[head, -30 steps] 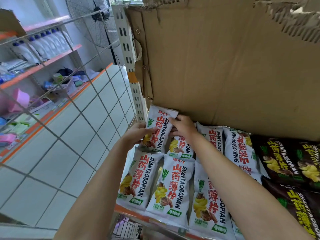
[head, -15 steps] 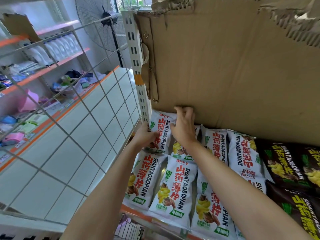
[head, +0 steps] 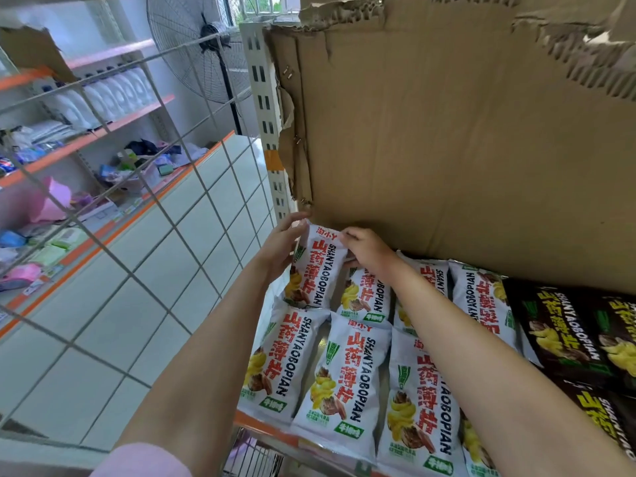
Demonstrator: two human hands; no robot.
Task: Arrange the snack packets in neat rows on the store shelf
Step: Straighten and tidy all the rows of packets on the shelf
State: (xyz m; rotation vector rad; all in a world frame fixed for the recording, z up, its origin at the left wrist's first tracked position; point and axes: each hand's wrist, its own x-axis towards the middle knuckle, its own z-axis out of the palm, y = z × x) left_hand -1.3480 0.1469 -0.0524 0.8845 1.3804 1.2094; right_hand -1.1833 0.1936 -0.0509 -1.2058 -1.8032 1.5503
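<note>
A white snack packet (head: 318, 266) with red lettering lies at the back left corner of the shelf. My left hand (head: 282, 246) holds its left edge, fingers curled along the side. My right hand (head: 366, 249) pinches its top right corner. Several more white packets (head: 344, 376) lie in rows in front and to the right. Black packets (head: 564, 335) of the same brand fill the right side of the shelf.
A brown cardboard sheet (head: 447, 149) stands as the back wall behind the packets. A perforated shelf upright (head: 265, 98) borders the left. The orange shelf edge (head: 261, 428) runs in front. A wire grid panel (head: 137, 208), a fan (head: 203, 46) and other stocked shelves are left.
Both hands have shifted on the back-left packet; my right hand came down from the cardboard onto its top right corner, and my left hand moved up along its left edge.
</note>
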